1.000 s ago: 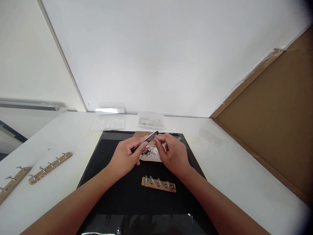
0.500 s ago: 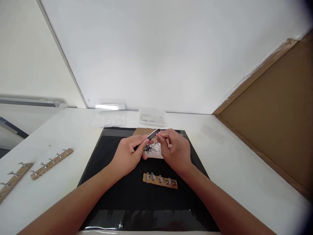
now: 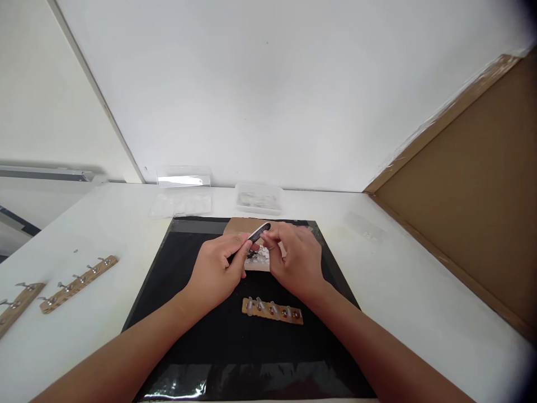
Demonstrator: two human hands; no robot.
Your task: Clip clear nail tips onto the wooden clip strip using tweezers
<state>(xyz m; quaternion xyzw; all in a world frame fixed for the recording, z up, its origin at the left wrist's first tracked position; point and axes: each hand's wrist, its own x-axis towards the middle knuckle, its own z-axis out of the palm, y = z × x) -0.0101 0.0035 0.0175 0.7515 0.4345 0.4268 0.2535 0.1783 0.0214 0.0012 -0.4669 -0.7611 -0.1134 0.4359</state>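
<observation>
My left hand is closed round a slim black strip with a white edge and a rounded tip, which looks like a nail file. It points up and to the right. My right hand pinches thumb and fingertips together at the strip's upper end; whatever is between them is too small to make out. Partly hidden below the hands is a clear tray of small white pieces and some black ones. Nearer me lies a short wooden bar with clear nail tips standing along it.
A black mat covers the middle of the white table. Two wooden bars with metal clips lie at left. An open clear case and a translucent box stand by the wall. Brown cardboard rises at right.
The whole view has shifted slightly. My right fingers have slid a little down along the black strip, so that its rounded tip shows more. My left hand keeps its hold.
</observation>
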